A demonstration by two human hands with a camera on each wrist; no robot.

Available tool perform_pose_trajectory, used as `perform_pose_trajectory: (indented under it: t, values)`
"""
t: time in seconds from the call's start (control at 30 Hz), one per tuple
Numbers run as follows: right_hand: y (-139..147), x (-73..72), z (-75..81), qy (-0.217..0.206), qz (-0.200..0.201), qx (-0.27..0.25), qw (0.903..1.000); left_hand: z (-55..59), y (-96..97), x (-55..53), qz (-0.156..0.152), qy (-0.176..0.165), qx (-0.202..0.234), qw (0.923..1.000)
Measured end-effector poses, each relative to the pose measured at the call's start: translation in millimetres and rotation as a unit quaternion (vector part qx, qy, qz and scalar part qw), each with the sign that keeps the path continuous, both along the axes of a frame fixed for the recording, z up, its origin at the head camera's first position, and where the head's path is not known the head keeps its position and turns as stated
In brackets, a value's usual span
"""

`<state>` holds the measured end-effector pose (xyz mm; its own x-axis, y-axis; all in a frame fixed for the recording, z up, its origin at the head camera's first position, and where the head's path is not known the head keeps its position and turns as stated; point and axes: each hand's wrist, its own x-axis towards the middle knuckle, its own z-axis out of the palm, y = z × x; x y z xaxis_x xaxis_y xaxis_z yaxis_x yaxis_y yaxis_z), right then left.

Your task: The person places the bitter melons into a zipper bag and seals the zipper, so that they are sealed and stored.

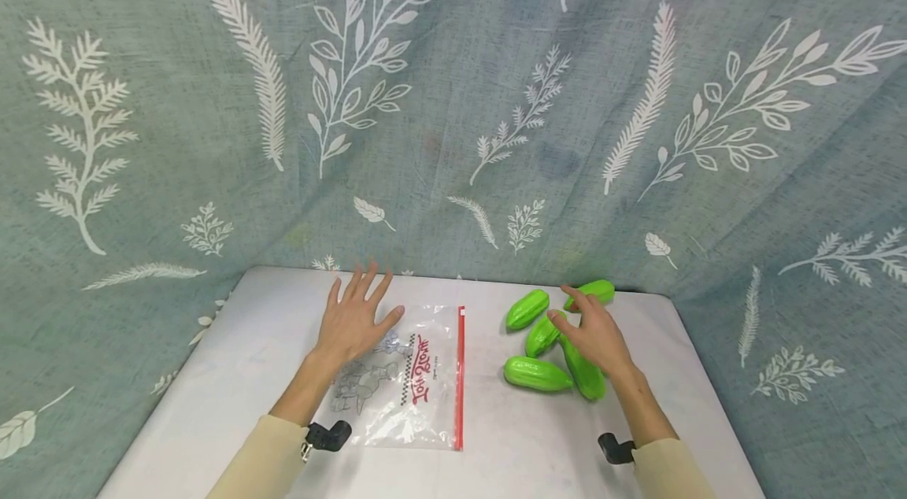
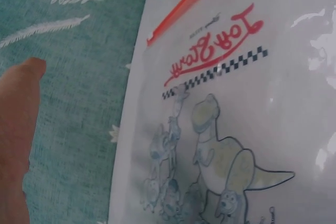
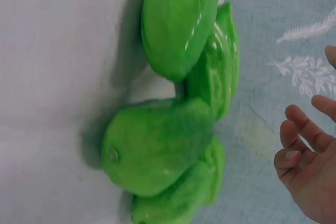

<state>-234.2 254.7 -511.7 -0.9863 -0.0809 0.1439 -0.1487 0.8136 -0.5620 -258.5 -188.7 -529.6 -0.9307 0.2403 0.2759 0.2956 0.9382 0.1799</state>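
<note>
A clear zip bag (image 1: 441, 404) with a red zip edge lies flat on the table, printed with mirrored "Toy Story" lettering and a dinosaur (image 2: 226, 156). Over its left side hovers my left hand (image 1: 352, 331), fingers spread and holding nothing. Several glossy green gourd-like vegetables (image 1: 536, 375) lie grouped to the right of the bag. My right hand (image 1: 598, 335) is above the right part of that group, fingers loosely bent, with nothing in its grasp. In the right wrist view, this hand (image 3: 312, 169) appears apart from the green pieces (image 3: 157, 148).
A white-covered table (image 1: 489, 467) carries everything. Behind it and along both sides hangs a grey-green cloth (image 1: 439, 208) with white leaf prints. Each wrist wears a small black camera, such as the left one (image 1: 329, 436).
</note>
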Motion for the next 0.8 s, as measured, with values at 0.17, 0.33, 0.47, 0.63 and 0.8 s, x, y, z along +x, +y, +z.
perform_pose_trajectory:
  t: [0.17,0.33,0.47,0.63,0.8]
  values:
    - [-11,1.2,-5.7,0.014,0.015,-0.015,0.9997,-5.3,6.5,6.9,-0.005,-0.001,0.012,0.9999]
    - [-22,5.9,-9.3,0.014,0.028,-0.032,0.999,-12.4,14.5,14.2,-0.01,-0.003,0.024,0.9997]
    - [-29,9.5,-12.1,0.009,0.035,-0.053,0.998,-17.4,20.6,20.4,-0.014,-0.005,0.037,0.9992]
    - [-37,11.9,-15.1,0.005,0.042,-0.067,0.9969,-22.6,28.4,26.0,-0.024,-0.001,0.043,0.9988]
    - [-43,13.8,-18.6,-0.013,0.042,-0.064,0.997,-27.1,34.2,30.3,-0.025,-0.001,0.056,0.9981]
